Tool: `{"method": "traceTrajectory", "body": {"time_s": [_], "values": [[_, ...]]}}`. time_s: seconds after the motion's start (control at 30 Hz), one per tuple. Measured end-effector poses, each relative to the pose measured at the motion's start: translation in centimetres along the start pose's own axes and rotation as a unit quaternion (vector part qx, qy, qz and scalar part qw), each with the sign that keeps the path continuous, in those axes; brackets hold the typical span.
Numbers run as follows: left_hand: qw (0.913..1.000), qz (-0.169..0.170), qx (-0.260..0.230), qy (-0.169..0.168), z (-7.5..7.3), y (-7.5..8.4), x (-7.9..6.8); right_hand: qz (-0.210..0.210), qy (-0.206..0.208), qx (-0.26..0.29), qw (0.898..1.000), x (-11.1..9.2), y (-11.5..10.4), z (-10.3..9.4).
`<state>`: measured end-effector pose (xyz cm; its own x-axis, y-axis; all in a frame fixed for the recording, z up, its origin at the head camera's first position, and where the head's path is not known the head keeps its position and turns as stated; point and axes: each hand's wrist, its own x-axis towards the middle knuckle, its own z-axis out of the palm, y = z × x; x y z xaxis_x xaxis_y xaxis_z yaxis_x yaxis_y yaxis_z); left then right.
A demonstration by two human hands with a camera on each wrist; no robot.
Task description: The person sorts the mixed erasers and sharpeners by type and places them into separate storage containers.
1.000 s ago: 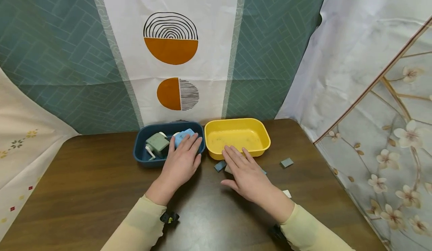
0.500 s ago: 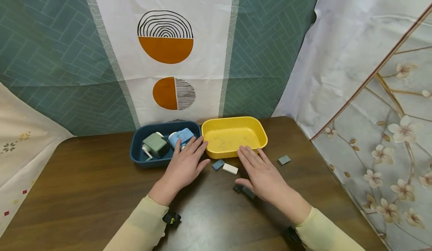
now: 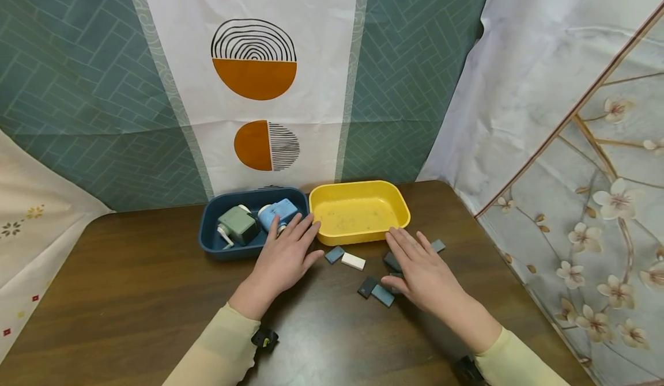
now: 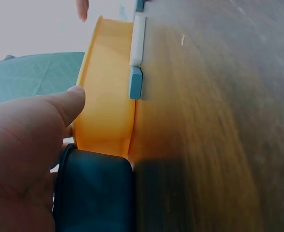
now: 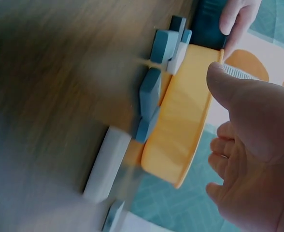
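My left hand [image 3: 284,253], fingers spread and straight, hovers at the front right of a dark blue bin [image 3: 228,253]. In that bin lie a green container [image 3: 237,223] with white fittings and a light blue container [image 3: 280,210]. My right hand [image 3: 422,273] stretches with straight fingers over small flat blocks, its fingertips near the front rim of a yellow bin [image 3: 358,237]. Partly under it are dark blocks [image 3: 391,260]. To its left lie a black block [image 3: 367,287] and a blue-grey block [image 3: 383,296]. Neither hand grips anything.
A blue block [image 3: 334,254] and a white block [image 3: 353,261] sit before the yellow bin. A grey block [image 3: 438,245] lies beyond my right fingers. Another long white block [image 5: 107,164] shows in the right wrist view. Patterned cloth [image 3: 280,86] hangs behind the brown table [image 3: 129,294].
My right hand has moved rightward over the blocks, uncovering the white, black and blue-grey ones. My left hand has drifted slightly right relative to the dark blue bin. The head view has shifted a little.
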<state>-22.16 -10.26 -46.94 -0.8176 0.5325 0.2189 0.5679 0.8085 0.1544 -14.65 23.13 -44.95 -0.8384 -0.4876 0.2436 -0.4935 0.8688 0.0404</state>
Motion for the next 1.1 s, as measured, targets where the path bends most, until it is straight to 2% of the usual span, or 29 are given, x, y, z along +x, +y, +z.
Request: {"method": "traceTrajectory", "body": {"time_s": [0.2,0.6,1.1], "values": [[0.9999,0.0,0.012,0.001,0.1,0.1,-0.1,0.017,0.004,-0.005,1.0,-1.5,1.2,-0.1],[0.9998,-0.007,0.019,-0.008,0.4,0.1,-0.1,0.062,-0.026,0.002,0.998,-4.1,3.5,0.1],[0.9997,-0.019,0.016,-0.002,0.1,0.2,-0.2,0.113,-0.04,0.018,0.993,-5.8,6.2,0.2]]}}
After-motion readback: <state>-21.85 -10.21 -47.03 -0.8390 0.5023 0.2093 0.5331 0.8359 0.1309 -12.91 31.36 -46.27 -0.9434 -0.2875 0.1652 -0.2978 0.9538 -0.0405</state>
